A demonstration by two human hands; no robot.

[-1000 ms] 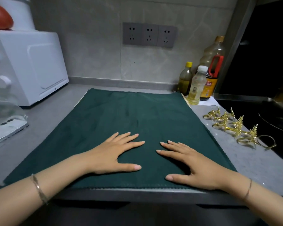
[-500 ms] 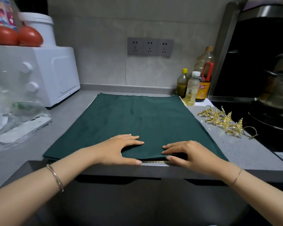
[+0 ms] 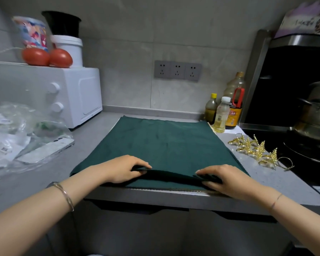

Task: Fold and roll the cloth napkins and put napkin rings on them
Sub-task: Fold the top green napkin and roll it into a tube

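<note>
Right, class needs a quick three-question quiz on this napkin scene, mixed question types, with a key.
1. True or false: the gold napkin rings lie on the counter to the right of the green napkin.
2. Which napkin edge do the left hand and right hand pinch? A near; B far; C left side.
3. How many tomatoes sit on the microwave?
Key: 1 true; 2 A; 3 two.
</note>
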